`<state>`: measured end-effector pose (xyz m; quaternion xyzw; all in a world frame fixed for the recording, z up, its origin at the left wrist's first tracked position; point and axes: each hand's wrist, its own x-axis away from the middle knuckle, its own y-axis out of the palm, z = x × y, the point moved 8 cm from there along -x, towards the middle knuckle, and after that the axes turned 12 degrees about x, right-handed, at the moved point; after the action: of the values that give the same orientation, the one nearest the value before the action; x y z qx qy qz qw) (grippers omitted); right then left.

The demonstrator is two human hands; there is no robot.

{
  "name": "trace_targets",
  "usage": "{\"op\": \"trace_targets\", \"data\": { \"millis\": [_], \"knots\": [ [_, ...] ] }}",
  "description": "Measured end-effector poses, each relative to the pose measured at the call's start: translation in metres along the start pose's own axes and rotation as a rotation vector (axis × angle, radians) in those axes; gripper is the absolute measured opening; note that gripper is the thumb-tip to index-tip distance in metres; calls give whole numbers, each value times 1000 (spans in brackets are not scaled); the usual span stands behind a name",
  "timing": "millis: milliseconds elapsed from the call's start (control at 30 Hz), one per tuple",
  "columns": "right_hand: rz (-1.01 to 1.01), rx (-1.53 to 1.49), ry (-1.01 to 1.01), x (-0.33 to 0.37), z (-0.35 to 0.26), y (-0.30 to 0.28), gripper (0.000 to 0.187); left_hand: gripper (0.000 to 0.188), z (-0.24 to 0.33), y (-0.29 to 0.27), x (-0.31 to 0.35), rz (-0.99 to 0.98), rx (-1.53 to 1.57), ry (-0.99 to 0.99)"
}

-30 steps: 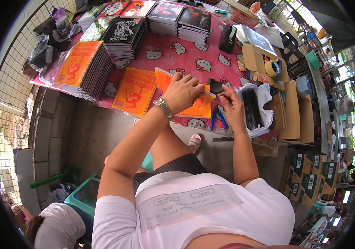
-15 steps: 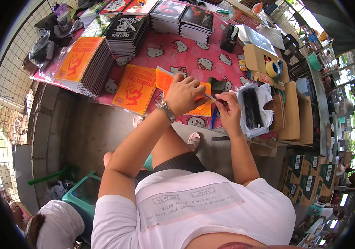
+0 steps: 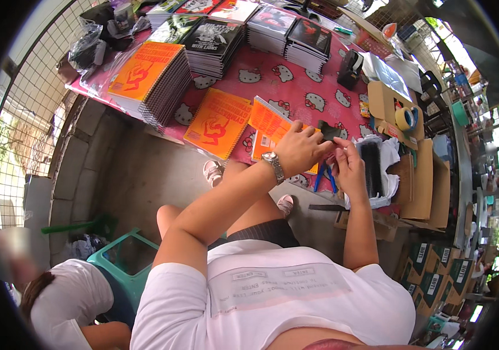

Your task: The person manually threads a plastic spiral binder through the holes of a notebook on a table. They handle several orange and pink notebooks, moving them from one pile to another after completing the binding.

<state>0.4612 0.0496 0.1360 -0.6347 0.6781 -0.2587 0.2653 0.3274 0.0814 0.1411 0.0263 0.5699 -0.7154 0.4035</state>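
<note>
**My hands at the book table**

On my far left a person in a white shirt (image 3: 65,303) sits low by a green plastic bin (image 3: 124,256). A wire fence (image 3: 22,116) runs along that side, and the floor below me is grey stone.

The table has a pink cloth (image 3: 296,81) with little white cat faces on it. On its left end sits a tall stack of orange spiral books (image 3: 150,79). Next to it are stacks of dark books (image 3: 214,44), and more stacks stand behind them. One orange book (image 3: 217,122) lies flat near the table edge.

My left hand (image 3: 302,149) has a watch on the wrist. It rests, fingers curled, on another orange book (image 3: 270,122) that lies open in front of me. Its fingertips meet a small black piece (image 3: 328,129), which is right at the book's far edge. My right hand (image 3: 348,166) is pinched close beside it, touching my left hand. I cannot tell what it holds. Blue handles (image 3: 324,178) poke out under my hands.

To the right a white bag (image 3: 386,169) holds black spiral combs (image 3: 372,169). Past that are flat brown cardboard boxes (image 3: 421,178), and a roll of tape (image 3: 405,118) sits on one. Dark cartons (image 3: 436,280) stand on the floor at the right.
</note>
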Motion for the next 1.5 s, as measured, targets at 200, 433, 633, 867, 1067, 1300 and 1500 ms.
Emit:
{"op": "trace_targets", "data": {
  "millis": [200,433,633,867,1067,1300,1500],
  "knots": [
    [-250,-145,-141,-17,12,5,45,16,-1,-7,7,42,52,-27],
    [-177,604,-262,-121,170,36,74,19,-4,7,4,46,87,69],
    [-41,1001,-261,-128,205,89,66,49,-40,-5,36,207,46,-203],
    [101,115,-68,-125,159,19,52,43,-25,-8,37,279,106,-226],
    [-496,-776,-209,-34,21,18,75,44,-29,-23,30,248,103,-164],
    [-609,-919,-157,-36,24,22,66,45,-28,-18,30,180,109,-164],
    [-653,-959,-204,-37,13,24,73,42,-27,-24,31,145,148,-173]
  ]
}}
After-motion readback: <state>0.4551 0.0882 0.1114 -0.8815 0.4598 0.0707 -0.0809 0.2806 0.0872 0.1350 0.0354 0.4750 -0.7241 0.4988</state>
